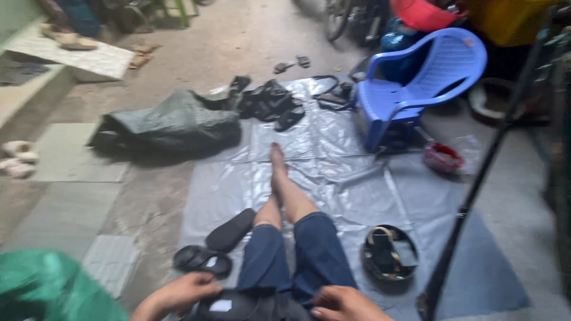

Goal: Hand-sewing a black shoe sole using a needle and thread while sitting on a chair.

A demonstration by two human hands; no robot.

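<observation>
Flanking legs: black soles (217, 246) left, round tray (389, 252) right, blue chair (416, 83) ahead.

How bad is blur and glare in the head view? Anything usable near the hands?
Head view: motion blur smears the whole frame, edges soft everywhere. Glare streaks on the grey plastic sheet, mostly its far part. Soft daylight, weak shadows. Left hand and right hand are cropped at the bottom edge, both touching a dark item on the lap; what it is cannot be told. The blue chair remains recognisable.

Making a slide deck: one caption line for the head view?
Seated on a grey plastic sheet, a person's left hand and right hand rest on a dark item in the lap.
</observation>
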